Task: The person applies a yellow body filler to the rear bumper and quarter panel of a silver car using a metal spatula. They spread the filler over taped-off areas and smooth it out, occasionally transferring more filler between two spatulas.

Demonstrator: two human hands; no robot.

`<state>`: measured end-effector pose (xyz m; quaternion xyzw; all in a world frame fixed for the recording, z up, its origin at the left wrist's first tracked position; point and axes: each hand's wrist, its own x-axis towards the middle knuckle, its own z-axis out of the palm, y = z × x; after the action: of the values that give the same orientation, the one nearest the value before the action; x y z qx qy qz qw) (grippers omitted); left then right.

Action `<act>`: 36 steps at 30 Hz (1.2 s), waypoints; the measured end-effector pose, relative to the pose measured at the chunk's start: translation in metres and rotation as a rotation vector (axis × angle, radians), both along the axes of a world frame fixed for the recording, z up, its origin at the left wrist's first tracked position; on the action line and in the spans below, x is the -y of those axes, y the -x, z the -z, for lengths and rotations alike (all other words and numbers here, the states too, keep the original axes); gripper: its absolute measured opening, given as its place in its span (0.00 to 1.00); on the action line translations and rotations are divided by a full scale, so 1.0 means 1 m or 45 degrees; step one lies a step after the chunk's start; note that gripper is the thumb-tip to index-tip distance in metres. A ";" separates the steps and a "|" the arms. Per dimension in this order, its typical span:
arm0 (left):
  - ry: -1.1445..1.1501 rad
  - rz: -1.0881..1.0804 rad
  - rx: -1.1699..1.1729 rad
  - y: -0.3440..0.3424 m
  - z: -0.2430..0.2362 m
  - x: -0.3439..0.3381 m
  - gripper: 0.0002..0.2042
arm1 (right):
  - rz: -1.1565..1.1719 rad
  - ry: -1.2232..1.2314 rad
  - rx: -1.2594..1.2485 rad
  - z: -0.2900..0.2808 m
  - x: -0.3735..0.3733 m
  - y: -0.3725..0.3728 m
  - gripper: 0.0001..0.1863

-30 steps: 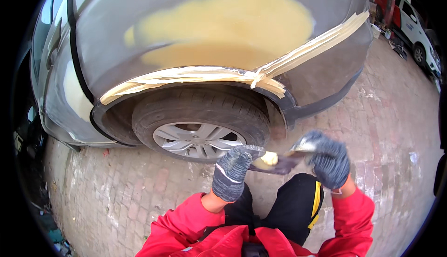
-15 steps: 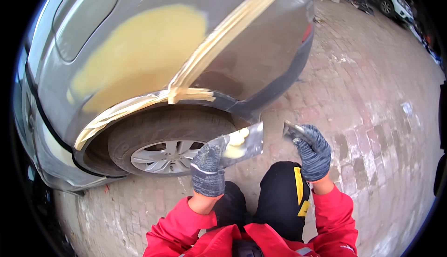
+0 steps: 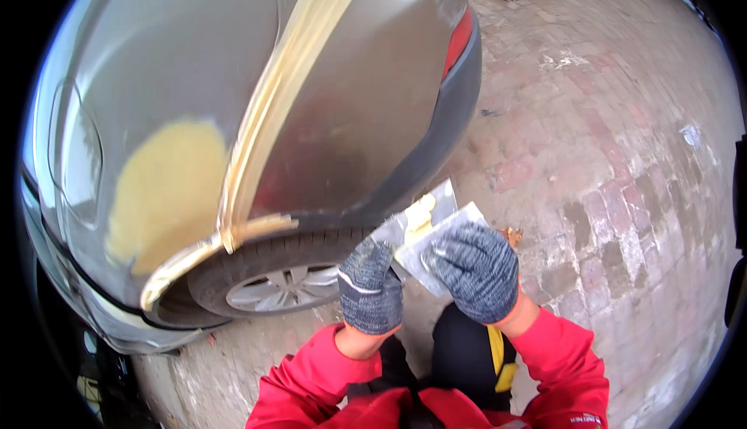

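Note:
My left hand (image 3: 369,285), in a grey knit glove, is closed on the near end of a flat putty board (image 3: 442,198). A lump of creamy yellow putty (image 3: 420,217) sits on the board. My right hand (image 3: 476,272), gloved alike, is closed round a flat metal putty spreader (image 3: 415,261). The spreader lies tilted over the right side of the board, its edge at the putty. Both hands are above my knees, in front of the rear wheel (image 3: 288,287). A smooth yellow filler patch (image 3: 167,192) covers part of the grey car's panel (image 3: 156,63).
Masking tape (image 3: 268,102) runs down the panel seam, and more tape (image 3: 183,269) follows the wheel arch. The bumper (image 3: 350,137) with a red reflector (image 3: 457,44) curves away at right. Brick paving (image 3: 560,164) spreads beyond. A dry leaf (image 3: 511,235) lies beside my right hand.
My right hand has come left and turned, bringing the spreader from apart onto the putty board. My view has swung right, so the car appears farther left.

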<state>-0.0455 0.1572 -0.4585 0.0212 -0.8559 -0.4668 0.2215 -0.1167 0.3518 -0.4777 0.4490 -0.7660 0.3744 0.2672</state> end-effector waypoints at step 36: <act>-0.620 -0.114 1.314 0.073 -0.283 -0.086 0.25 | 0.251 1.062 0.829 -0.137 0.025 0.243 0.17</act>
<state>-0.1189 0.2436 -0.1756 0.3330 -0.7193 -0.5699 -0.2167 -0.3601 0.3264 -0.3408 0.0912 -0.6341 0.7399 0.2054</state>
